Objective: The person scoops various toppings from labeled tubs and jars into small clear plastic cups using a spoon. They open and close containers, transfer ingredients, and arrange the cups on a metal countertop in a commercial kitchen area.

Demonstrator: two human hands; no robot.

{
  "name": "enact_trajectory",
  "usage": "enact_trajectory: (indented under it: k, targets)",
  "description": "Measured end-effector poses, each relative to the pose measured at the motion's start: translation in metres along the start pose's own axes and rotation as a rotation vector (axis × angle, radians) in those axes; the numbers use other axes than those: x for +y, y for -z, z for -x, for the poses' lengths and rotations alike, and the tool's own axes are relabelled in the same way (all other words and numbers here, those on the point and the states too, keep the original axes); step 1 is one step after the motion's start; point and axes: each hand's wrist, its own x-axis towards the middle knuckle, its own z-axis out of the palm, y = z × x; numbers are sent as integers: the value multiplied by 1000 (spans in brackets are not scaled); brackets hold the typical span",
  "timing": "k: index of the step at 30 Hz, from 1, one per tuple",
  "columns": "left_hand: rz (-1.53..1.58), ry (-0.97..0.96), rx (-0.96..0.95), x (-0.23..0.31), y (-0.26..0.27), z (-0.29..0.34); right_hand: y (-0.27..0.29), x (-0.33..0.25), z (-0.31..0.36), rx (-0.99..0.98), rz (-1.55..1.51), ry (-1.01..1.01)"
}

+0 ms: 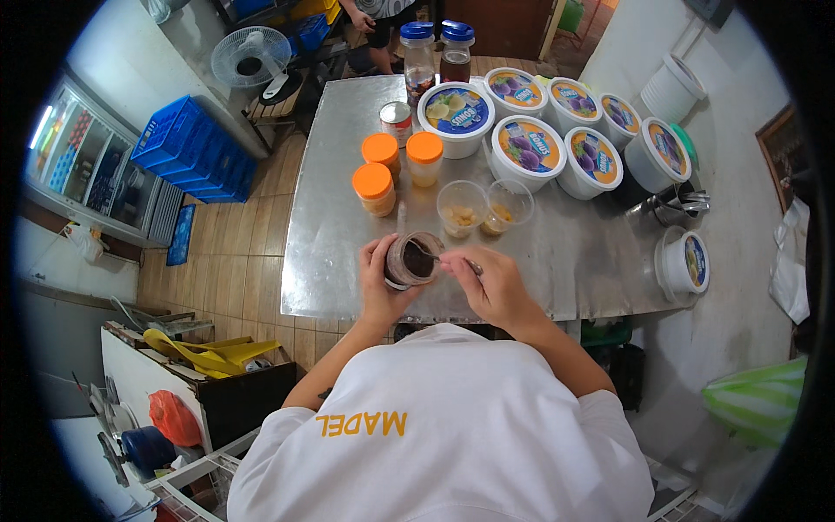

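My left hand (381, 283) is wrapped round a clear jar (399, 268), tilted so that its mouth faces up and to the right. Dark contents (419, 257) show inside it. In my right hand (492, 284) is a metal spoon (472, 266), its lower end reaching into the jar's mouth; the bowl is hidden in the dark contents. Just beyond stand two clear plastic cups (461, 209) with yellowish pieces at the bottom. Orange-lidded jars (374, 181) stand to their left, holding pale yellow contents.
White round tubs (529, 150) with printed lids crowd the far right of the metal table (335, 252). Behind them are two blue-capped bottles (418, 56) and a tin can (396, 120). A cutlery holder (668, 207) sits at the right edge. Another person (374, 22) stands beyond the table.
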Motion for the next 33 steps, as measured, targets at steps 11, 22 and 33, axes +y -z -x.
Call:
enact_trajectory:
  k: [11, 22, 33]
  targets:
    - [25, -63, 81, -2, -9, 3, 21, -13, -5, -29, 258, 276]
    - [21, -84, 85, 2, -25, -7, 22, 2, 2, 127, 154, 99]
    - [-57, -97, 56, -2, -30, -3, 13, 18, 12, 87, -60, -107]
